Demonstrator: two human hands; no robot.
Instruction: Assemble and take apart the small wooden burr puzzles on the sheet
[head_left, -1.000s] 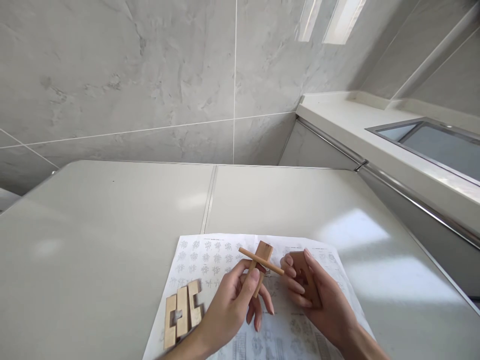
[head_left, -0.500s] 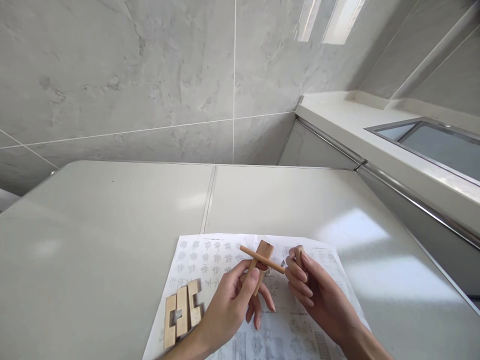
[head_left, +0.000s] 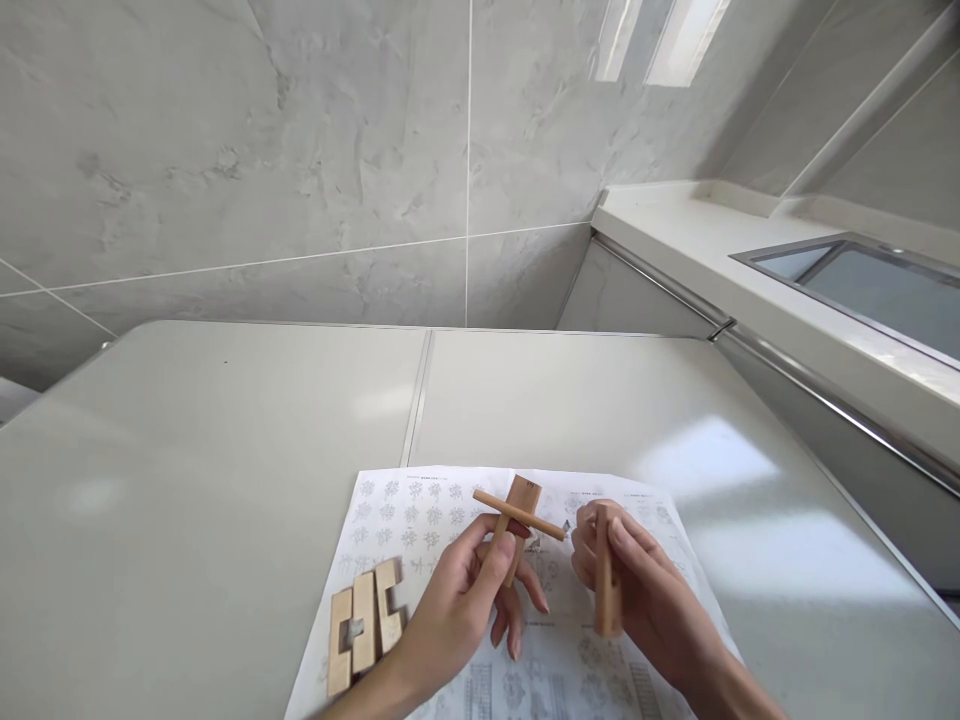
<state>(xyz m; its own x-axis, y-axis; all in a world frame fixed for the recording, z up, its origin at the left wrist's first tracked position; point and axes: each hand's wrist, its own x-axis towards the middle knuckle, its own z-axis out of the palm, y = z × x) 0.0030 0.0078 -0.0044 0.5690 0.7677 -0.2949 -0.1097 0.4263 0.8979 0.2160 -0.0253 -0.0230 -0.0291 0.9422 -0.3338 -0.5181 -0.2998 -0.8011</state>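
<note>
My left hand (head_left: 457, 610) pinches a small cross of two joined wooden puzzle bars (head_left: 517, 515), held just above a printed instruction sheet (head_left: 420, 520). My right hand (head_left: 652, 600) is closed on a single wooden bar (head_left: 604, 585), held nearly upright a short way right of the cross, not touching it. Three notched wooden bars (head_left: 364, 625) lie side by side on the sheet's left part, beside my left wrist.
The sheet lies near the front edge of a pale grey table (head_left: 225, 430) with a seam down its middle. A tiled wall (head_left: 300, 150) stands behind. A white counter with a sunken steel sink (head_left: 862, 280) runs along the right.
My right hand turned its bar from lying flat against the palm to standing nearly upright, edge on to me. The left hand's cross tilted slightly and stayed in place.
</note>
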